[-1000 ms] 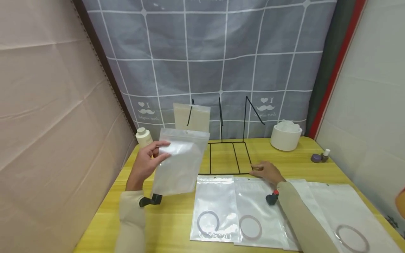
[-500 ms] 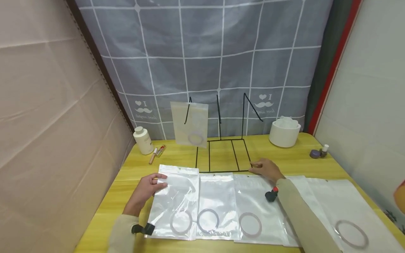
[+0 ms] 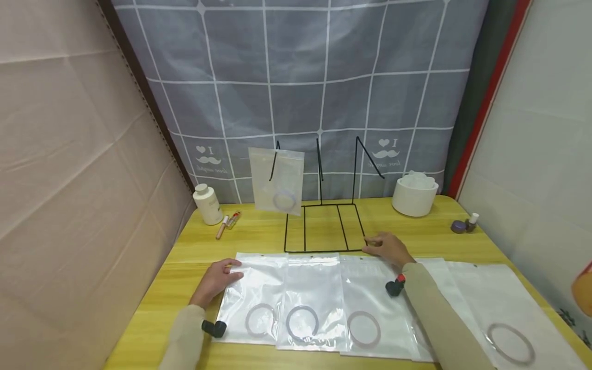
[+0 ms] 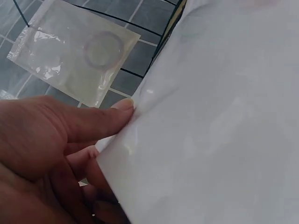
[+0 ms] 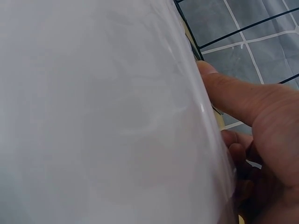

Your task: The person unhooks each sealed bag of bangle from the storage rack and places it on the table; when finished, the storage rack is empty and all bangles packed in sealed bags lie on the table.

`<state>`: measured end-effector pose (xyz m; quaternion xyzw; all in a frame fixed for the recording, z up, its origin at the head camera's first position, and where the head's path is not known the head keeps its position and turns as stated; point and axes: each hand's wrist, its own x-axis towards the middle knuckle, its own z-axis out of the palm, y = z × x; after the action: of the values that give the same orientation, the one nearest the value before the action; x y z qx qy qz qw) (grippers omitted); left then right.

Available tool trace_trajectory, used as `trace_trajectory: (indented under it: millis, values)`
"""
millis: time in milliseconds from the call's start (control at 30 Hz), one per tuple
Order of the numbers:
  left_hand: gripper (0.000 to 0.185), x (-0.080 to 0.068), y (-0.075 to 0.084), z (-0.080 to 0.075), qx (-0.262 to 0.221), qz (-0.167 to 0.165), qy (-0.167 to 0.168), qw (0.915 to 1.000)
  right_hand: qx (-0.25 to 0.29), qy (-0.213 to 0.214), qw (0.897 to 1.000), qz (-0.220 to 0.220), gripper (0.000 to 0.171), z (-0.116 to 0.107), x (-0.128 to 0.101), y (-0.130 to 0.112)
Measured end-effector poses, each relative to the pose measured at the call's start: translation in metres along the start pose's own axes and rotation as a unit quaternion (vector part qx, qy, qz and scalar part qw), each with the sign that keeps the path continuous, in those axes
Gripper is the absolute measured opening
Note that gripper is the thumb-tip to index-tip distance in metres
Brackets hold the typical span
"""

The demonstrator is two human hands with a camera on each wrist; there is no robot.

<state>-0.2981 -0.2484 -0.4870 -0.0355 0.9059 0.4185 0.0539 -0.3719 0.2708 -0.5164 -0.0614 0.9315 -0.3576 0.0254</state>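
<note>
Several clear plastic bags, each with a ring inside, lie in a row along the front of the yellow table point(image 3: 194, 241). My left hand point(image 3: 217, 279) holds the upper left edge of the leftmost bag point(image 3: 259, 295); in the left wrist view the thumb point(image 4: 88, 122) lies on that bag point(image 4: 210, 130) with the fingers curled under it. My right hand point(image 3: 386, 247) sits at the top edge of the third bag point(image 3: 370, 298), beside the front right corner of the black wire rack point(image 3: 321, 228). Its thumb point(image 5: 238, 95) lies against the bag point(image 5: 103, 116), fingers curled beneath.
One more ringed bag point(image 3: 277, 180) hangs on the rack's left prong. A white bottle point(image 3: 206, 204) and small tubes point(image 3: 227, 223) stand back left, a white tub point(image 3: 414, 194) back right, small nail polish bottles point(image 3: 464, 224) far right. Further bags point(image 3: 499, 308) lie right.
My left hand has brought the bag down from the air and laid it flat at the left end of the row. The right hand has stayed where it was.
</note>
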Motion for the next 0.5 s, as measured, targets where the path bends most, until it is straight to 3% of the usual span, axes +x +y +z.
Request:
trace_trajectory:
  millis: [200, 367, 500]
  values:
    - [0.038, 0.0029, -0.0057, 0.0014, 0.058, 0.043, 0.009, 0.9973, 0.008, 0.005, 1.000, -0.014, 0.058, -0.0012, -0.0025, -0.0003]
    - [0.041, 0.0020, -0.0080, 0.0015, 0.074, 0.044, 0.009, 0.9962, 0.005, 0.005, 1.000, -0.013, 0.058, -0.0001, -0.0031, -0.0005]
    - [0.043, 0.0027, -0.0068, 0.0002, 0.083, 0.022, 0.011, 0.9962, 0.005, 0.006, 1.000, -0.010, 0.057, 0.0007, -0.0027, -0.0003]
